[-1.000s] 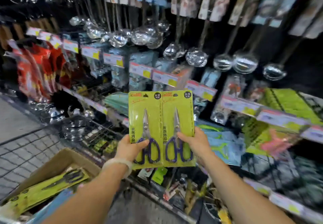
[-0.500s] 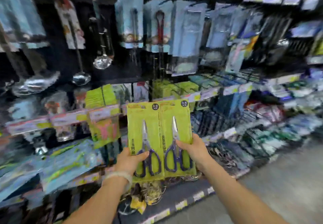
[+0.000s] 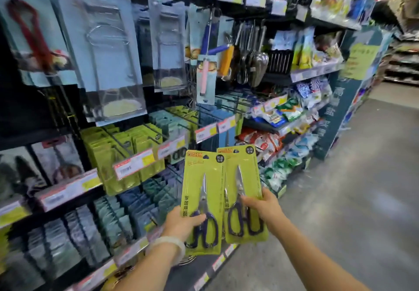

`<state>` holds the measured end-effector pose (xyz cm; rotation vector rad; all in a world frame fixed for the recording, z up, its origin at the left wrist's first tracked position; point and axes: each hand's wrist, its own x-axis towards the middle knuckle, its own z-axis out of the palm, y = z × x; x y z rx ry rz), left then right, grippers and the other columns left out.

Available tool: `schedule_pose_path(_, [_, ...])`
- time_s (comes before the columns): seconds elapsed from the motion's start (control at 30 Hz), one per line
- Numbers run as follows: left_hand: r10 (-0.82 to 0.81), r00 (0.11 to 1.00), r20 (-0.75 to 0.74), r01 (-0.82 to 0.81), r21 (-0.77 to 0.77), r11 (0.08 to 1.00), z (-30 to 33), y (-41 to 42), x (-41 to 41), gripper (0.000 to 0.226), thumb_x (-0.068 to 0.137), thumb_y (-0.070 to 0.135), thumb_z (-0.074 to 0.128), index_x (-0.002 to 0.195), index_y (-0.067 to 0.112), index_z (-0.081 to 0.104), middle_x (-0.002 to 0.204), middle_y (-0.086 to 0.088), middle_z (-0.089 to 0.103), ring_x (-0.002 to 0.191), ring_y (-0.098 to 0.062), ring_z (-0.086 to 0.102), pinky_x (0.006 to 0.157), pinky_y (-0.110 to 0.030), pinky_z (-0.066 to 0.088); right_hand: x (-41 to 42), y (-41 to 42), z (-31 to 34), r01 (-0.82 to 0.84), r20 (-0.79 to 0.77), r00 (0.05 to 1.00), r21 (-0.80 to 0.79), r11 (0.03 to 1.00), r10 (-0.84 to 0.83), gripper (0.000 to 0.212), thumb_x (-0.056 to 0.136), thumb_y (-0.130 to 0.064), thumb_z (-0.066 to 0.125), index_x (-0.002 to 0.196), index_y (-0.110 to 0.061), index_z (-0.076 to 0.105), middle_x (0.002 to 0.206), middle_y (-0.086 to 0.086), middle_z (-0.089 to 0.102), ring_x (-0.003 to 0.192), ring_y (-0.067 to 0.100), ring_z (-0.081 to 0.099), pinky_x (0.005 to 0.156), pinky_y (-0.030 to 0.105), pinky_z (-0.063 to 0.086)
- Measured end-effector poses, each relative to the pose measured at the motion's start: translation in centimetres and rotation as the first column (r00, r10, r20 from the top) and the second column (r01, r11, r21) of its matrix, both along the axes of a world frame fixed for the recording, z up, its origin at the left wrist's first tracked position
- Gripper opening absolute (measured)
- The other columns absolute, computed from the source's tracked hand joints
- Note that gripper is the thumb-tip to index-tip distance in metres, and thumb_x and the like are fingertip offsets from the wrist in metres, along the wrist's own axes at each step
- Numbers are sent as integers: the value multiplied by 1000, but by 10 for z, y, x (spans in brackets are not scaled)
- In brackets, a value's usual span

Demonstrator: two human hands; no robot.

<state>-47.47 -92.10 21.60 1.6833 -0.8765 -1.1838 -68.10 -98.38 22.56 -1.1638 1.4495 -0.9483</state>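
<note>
I hold two green carded packs of purple-handled kitchen scissors side by side in front of a shop shelf. My left hand (image 3: pixel 181 223) grips the left scissors pack (image 3: pixel 201 186) near its lower edge, thumb across the front. My right hand (image 3: pixel 264 206) grips the right scissors pack (image 3: pixel 243 177) at its right side, thumb on the card by the blades. The right pack sits slightly higher and overlaps behind the left one. A white bracelet (image 3: pixel 169 244) is on my left wrist.
Matching green packs hang on shelf hooks (image 3: pixel 118 152) to the left at mid height. Kitchen utensils in clear packs (image 3: pixel 106 47) hang above. Price-tag rails (image 3: pixel 133 164) run along the shelf edges. A grey aisle floor (image 3: pixel 353 200) stretches to the right.
The view has swung right along the shelves, from the ladles to the hanging green packs. The two packs have shifted apart slightly, the right one now higher. Both hands keep their grip.
</note>
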Motion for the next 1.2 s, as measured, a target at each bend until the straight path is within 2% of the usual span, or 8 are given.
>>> schedule_pose_path(0.17, [-8,1000,1,8,52,999,-13,-64,7,90,76,16,77,147,5,24,153,-11,29,141,-28,30,113,-41,27,-2,-77,-6,-83,-18,996,24,996,83,39,76,-15,76,110,-6,58,98,7,69,87,21,65,74,31,52])
schedule_pose_path(0.3, [10,998,68,-18,127,992,-20,-92,16,48,73,11,79,115,10,55,110,-3,63,109,-23,57,95,-35,44,-1,-120,-26,-167,-42,984,127,978,173,48,73,-16,79,114,-8,56,107,8,68,97,26,65,90,41,52])
schedule_pose_path(0.53, [102,991,81,-114,154,982,-26,-120,21,29,74,2,77,94,13,61,95,-4,70,84,-19,62,79,-30,45,13,-199,-35,-366,-58,925,118,923,375,40,75,-13,77,110,-8,59,105,7,69,97,23,65,90,37,51])
schedule_pose_path(0.73, [257,961,100,-271,167,948,-31,-129,-4,40,70,8,82,104,16,62,103,-4,70,101,-25,63,94,-36,47,17,-254,-20,-458,28,889,7,889,458,23,82,-11,70,102,-17,59,100,2,68,90,19,65,80,34,51])
schedule_pose_path(0.9, [404,909,101,-414,125,901,-31,-143,-43,36,69,3,80,102,7,65,87,-1,73,78,-14,68,66,-25,53,-4,-288,-30,-611,56,791,37,791,609,32,84,-12,68,113,-14,55,98,-7,64,85,1,58,65,15,41])
schedule_pose_path(1.0, [469,881,63,-474,105,874,-30,-146,-64,28,72,1,78,92,14,63,80,6,70,70,-5,65,51,-11,46,-6,-299,-37,-653,60,758,86,753,650,35,83,-15,69,115,-14,56,107,-1,66,89,6,60,74,23,45])
schedule_pose_path(1.1, [496,866,72,-501,104,859,-33,-147,-74,32,70,3,80,98,10,65,84,2,72,74,-9,67,57,-16,49,4,-311,-38,-704,12,708,95,704,706,45,80,-28,72,120,-16,55,121,2,63,108,19,60,99,38,45])
schedule_pose_path(1.2, [517,855,48,-519,107,848,-36,-149,-81,31,71,1,79,97,11,64,85,3,71,75,-7,65,54,-13,49,20,-321,-34,-693,-69,713,87,716,698,49,88,-34,62,126,-7,47,131,1,54,120,24,52,107,39,38])
